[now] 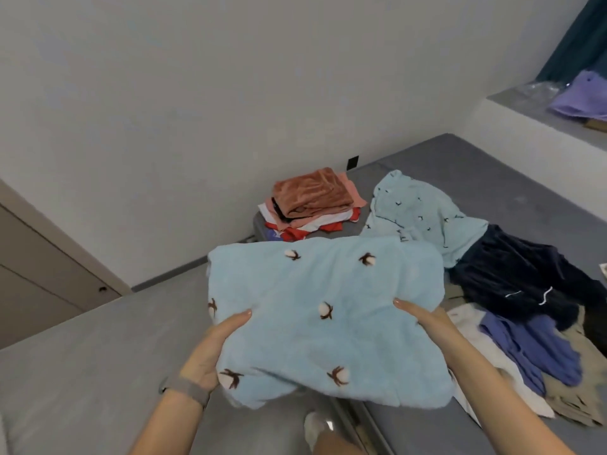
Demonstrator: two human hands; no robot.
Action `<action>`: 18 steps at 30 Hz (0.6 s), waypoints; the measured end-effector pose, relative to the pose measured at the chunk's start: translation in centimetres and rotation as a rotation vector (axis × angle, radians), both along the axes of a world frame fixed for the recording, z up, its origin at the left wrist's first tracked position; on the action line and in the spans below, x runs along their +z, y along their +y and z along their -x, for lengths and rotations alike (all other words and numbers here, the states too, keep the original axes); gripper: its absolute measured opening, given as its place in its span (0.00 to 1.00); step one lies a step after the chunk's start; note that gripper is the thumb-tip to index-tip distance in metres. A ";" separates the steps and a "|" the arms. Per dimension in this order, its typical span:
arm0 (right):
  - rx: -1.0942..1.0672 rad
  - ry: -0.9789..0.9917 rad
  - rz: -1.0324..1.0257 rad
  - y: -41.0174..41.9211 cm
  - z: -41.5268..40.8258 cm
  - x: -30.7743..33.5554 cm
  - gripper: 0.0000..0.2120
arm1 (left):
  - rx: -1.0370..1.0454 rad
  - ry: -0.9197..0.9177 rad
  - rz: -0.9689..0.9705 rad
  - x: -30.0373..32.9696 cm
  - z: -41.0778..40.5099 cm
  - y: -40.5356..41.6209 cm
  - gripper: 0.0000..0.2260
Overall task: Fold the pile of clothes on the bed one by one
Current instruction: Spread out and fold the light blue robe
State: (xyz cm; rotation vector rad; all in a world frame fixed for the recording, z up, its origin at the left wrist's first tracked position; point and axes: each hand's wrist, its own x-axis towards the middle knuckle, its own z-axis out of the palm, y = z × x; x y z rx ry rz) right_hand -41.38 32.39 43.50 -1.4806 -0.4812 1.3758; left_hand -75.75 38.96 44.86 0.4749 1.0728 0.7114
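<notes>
A folded light-blue fleece garment scattered with white-and-brown cotton-boll motifs (325,318) is held up in front of the person, above the near edge of the grey bed (476,165). It forms a thick, roughly rectangular bundle whose long axis runs from the near side up and away toward the far wall, tilted slightly left. No label or writing shows on it. The left hand (213,349) grips its left edge, thumb lying on top and the other fingers tucked underneath out of sight; a grey band circles that wrist (187,390). The right hand (423,318) holds the right edge in the same way, thumb over the fleece, remaining fingers hidden below.

Beyond the bundle, near the wall, sits a stack of folded clothes topped by a rust-orange velvety piece (312,200), with red and white fabric beneath. To its right lies an unfolded pale-blue patterned top (423,210); a small dark mark near its hem may be lettering, too blurred to read. Next to that sprawls a dark navy velour garment with thin white piping (512,277), then a periwinkle-blue piece (532,349) over white and beige fabric.

The wall is plain pale grey with a small black square (353,162) set low. A ledge at the right carries a lilac garment (579,96) beside a dark teal curtain (581,37).
</notes>
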 end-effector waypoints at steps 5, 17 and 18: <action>0.052 -0.097 0.038 10.4 0.5 -0.8 0.20 | 0.045 -0.012 0.011 -2.6 0.9 8.3 0.19; 0.024 -0.260 0.054 33.9 -0.9 -1.3 0.19 | -0.005 -0.008 0.029 -4.2 -1.7 32.3 0.17; 0.011 -0.268 0.076 35.3 -1.7 -1.5 0.19 | -0.033 -0.017 0.039 -4.5 -2.4 34.0 0.17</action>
